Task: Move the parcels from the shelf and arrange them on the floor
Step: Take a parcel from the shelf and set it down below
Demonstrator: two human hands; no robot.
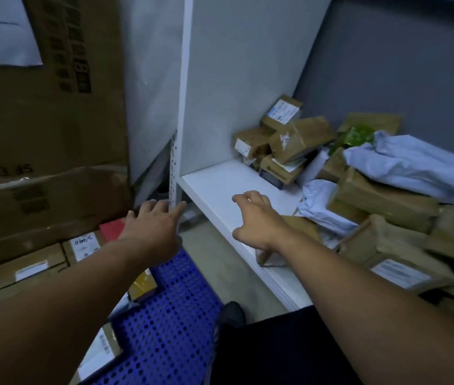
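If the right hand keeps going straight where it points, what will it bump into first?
Probably the pale grey back panel: the right hand points left across the white shelf board, and the pile of brown cardboard parcels lies off to its right. Depth is unclear, so that's a guess.

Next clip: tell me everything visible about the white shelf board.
The white shelf board is a flat, smooth panel, painted metal or laminate by its look, lying level. Its near left part is bare; brown cardboard parcels and pale plastic mailers pile on its right and back. A perforated white upright meets its left front corner. The right hand is above it, holding nothing; contact cannot be told.
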